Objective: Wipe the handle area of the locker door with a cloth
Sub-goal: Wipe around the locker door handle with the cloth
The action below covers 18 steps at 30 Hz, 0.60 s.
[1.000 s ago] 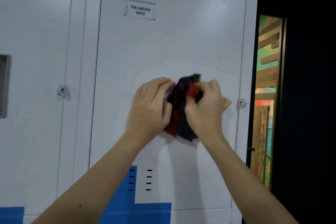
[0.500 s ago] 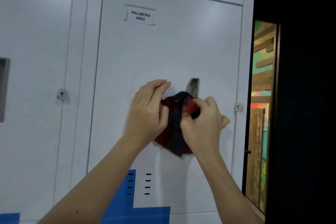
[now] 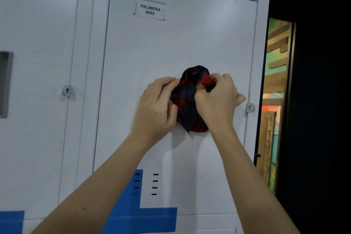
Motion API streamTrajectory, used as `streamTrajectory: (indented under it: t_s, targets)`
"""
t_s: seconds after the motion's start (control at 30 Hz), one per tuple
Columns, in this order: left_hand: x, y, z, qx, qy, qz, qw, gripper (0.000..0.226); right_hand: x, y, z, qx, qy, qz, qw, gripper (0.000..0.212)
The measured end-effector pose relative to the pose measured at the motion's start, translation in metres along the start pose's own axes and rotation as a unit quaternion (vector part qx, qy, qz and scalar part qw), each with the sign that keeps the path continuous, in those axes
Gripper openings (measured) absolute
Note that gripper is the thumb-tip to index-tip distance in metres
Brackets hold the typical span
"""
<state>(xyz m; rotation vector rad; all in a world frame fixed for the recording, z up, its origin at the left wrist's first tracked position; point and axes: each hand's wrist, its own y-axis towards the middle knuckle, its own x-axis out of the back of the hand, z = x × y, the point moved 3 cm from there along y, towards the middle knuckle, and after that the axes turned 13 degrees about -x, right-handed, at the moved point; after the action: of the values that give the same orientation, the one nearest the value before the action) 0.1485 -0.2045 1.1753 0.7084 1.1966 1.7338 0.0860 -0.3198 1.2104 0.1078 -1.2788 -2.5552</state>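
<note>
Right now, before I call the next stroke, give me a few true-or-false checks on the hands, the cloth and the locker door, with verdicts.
1. The left hand and the right hand both grip the cloth. True.
2. The cloth is plain white. False: it is red and dark blue.
3. The label on the locker door reads PALMERA 0002. True.
4. The door handle shows in full above the cloth. False: the bunched cloth covers that spot, and no handle is visible on this door.
5. The blue patch sits above the label. False: it is at the bottom of the door, below the hands.
</note>
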Motion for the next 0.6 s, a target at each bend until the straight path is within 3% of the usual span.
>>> streamTrajectory:
  t_s: [0.2, 0.37, 0.47, 0.6]
  targets:
    - [0.000, -0.001, -0.001, 0.001, -0.006, 0.000, 1.000, 0.041, 0.004, -0.034, -0.030, 0.172, -0.166, 0.065, 0.969, 0.018]
    - [0.001, -0.001, -0.001, 0.008, 0.004, 0.008, 1.000, 0.040, 0.019, -0.040, -0.063, 0.291, -0.228, 0.067, 0.927, 0.051]
    - [0.000, -0.002, -0.001, 0.009, 0.007, 0.006, 1.000, 0.040, 0.021, -0.040, -0.068, 0.305, -0.200, 0.033, 0.931, 0.047]
    - [-0.001, -0.002, -0.001, 0.003, 0.010, -0.001, 1.000, 0.039, 0.019, -0.043, -0.077, 0.318, -0.150, -0.076, 0.933, 0.031]
